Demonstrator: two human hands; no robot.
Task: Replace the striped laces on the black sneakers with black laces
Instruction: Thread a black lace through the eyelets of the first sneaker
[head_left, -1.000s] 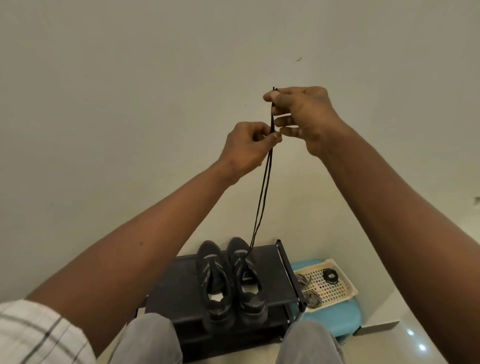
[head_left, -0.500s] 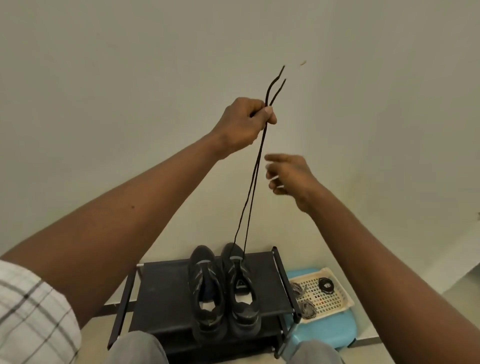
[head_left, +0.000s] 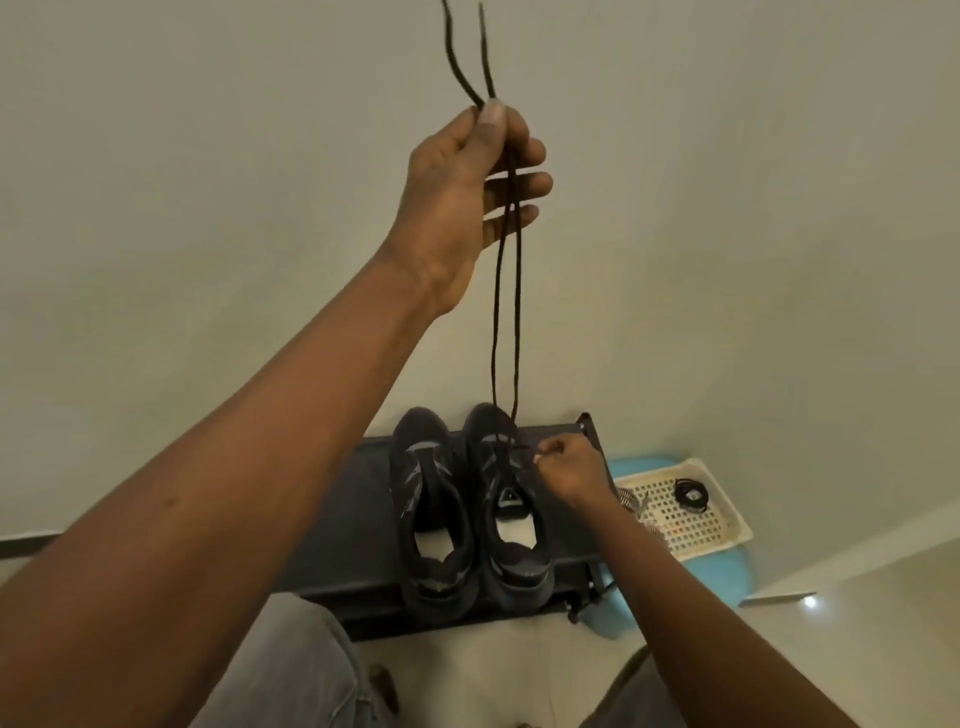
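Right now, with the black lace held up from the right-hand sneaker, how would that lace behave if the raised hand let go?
The black lace looks thin and floppy: its strands hang slack and wavy below the left hand, so it would probably collapse onto the right sneaker. It seems very light, since a fingertip pinch holds it. Being threaded near the right hand, it likely would not fall free.

Plain pale wall (head_left: 234, 208), black rack (head_left: 343, 519), glossy light floor (head_left: 857, 623)

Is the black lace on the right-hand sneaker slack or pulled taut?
Taut. The left hand holds both strands of the black lace high, and they run nearly straight down to the right-hand sneaker.
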